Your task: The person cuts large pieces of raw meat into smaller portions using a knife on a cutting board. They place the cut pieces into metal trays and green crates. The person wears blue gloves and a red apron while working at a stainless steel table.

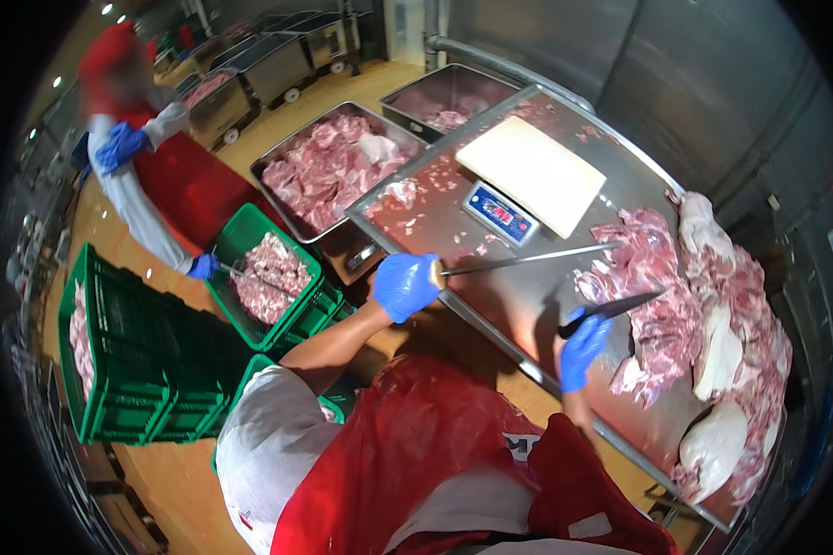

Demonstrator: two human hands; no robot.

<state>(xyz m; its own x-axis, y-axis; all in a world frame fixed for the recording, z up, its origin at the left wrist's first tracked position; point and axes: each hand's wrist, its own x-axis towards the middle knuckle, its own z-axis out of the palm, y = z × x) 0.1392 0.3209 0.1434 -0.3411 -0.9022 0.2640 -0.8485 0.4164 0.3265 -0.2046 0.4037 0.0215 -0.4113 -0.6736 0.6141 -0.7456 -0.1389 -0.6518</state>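
My left hand [405,289], in a blue glove, grips the handle of a long steel sharpening rod [518,258] that reaches across the metal table [518,314]. My right hand [579,348], also gloved in blue, holds a dark-handled knife [631,301], its blade over a large cut of pink meat [655,342]. The rod and blade are apart. More carcass pieces with pale skin [717,449] lie along the table's right side. Behind the rod sit a digital scale [500,213] and a cream cutting board [532,157].
Steel bins [407,151] of meat stand beyond the table. Green crates [125,398], some holding meat, are stacked at my left. A co-worker [180,176] in a red apron stands there, holding a thin rod over one crate. Metal carts [310,51] line the back.
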